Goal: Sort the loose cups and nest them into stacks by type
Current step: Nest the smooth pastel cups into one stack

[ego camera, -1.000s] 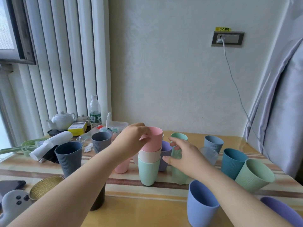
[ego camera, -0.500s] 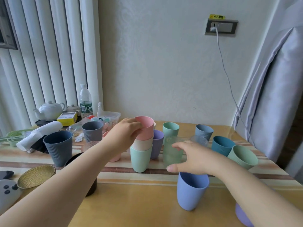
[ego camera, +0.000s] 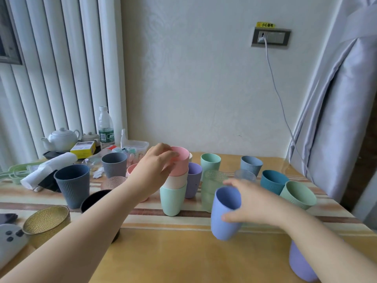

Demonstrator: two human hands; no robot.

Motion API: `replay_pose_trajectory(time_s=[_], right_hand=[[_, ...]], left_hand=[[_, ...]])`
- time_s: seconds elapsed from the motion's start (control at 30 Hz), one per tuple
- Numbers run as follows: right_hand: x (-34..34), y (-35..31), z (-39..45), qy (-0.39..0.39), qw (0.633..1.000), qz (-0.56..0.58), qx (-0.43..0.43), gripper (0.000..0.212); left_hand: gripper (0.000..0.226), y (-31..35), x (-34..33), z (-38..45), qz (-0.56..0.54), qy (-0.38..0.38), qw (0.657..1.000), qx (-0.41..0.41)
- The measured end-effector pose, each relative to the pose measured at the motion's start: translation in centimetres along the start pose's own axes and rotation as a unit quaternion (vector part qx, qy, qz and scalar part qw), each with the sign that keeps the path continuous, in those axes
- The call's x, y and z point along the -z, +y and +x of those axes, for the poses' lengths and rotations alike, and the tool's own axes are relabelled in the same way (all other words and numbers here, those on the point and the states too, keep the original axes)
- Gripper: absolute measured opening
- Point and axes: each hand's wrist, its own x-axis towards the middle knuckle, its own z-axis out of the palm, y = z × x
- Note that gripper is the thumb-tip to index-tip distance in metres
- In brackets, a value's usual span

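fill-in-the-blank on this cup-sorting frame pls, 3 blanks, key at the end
1. The left hand has its grip on the ____ cup that tops the stack.
2. The stack holds ____ nested cups.
3. The right hand grips a smooth ____ cup, tilted off the table.

Missing words: pink; three; blue

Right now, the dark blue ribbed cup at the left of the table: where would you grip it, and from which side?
Grip the dark blue ribbed cup around its upper wall, just below the rim, coming from the near left. It stands upright, mouth up, and flares toward the top, so a side wrap there should hold. The black cup crowds its near right side, and the left hand is busy on the pink cup.
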Motion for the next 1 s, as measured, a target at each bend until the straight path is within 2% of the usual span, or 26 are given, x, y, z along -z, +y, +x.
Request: replay_pose_trajectory(time_s=[0.1, 0.2, 0.3, 0.43, 0.63, 0.8, 1.0], right_hand=[[3.4, -1.7, 1.3, 0.105, 0.989, 0.099, 0.029, 0.077], [6.8, -4.3, 2.5, 0.224, 0.952, 0.187, 0.095, 0.069], [8.4, -7.1, 4.4, 0.277, 0.922, 0.239, 0.13, 0.07], [7.2, -9.8, 7.6, 0.228, 0.944, 0.201, 0.131, 0.078], [3.5, -10.7, 10.1, 0.09, 0.981, 0.145, 0.096, 0.086], [2.8, -10.4, 10.4, 0.097, 0.978, 0.155, 0.098, 0.085], [3.4, -9.9, 11.0, 0.099, 0.978, 0.158, 0.094, 0.084]], left_hand=[[0.049, -0.1, 0.1, -0.6, -0.018, 0.022, 0.998, 0.054], [0.061, -0.5, 0.2, -1.2, -0.022, 0.014, 0.993, 0.116], [0.072, -0.9, 0.2, -1.4, -0.011, -0.015, 0.984, 0.177], [0.083, -1.2, -0.1, -1.2, -0.049, -0.056, 0.969, 0.237], [0.073, 0.1, -0.4, -0.6, -0.134, -0.048, 0.962, 0.234], [0.058, -0.4, -0.7, 0.1, -0.245, -0.021, 0.934, 0.26], [0.049, -1.2, -1.0, 0.9, -0.257, -0.03, 0.938, 0.231]])
